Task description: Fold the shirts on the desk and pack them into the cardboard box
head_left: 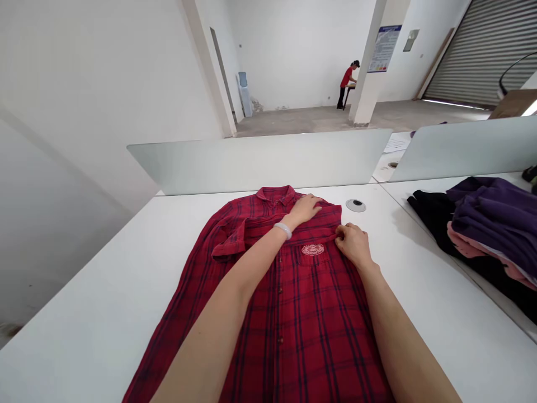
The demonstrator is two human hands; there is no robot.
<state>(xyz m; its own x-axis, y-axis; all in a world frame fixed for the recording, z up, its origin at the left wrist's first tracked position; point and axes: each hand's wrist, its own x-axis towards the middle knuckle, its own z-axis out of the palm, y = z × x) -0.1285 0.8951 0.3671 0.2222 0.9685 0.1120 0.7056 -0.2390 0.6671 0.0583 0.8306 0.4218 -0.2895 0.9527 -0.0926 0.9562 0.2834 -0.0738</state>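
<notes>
A red plaid shirt (293,313) lies flat and buttoned on the white table (84,313), collar pointing away from me. A white round crest sits on its chest pocket. My left hand (305,208), with a pale bracelet on the wrist, rests flat with fingers stretched out on the shirt's right shoulder near the collar. My right hand (352,242) is closed in a pinch on a fold of the shirt fabric just right of the crest.
A grey divider panel (260,159) stands along the table's far edge, with a round cable hole (356,205) beside the shirt. A pile of purple, pink and black clothes (490,235) lies on the neighbouring table at right. A person in red stands far back by a pillar (367,61).
</notes>
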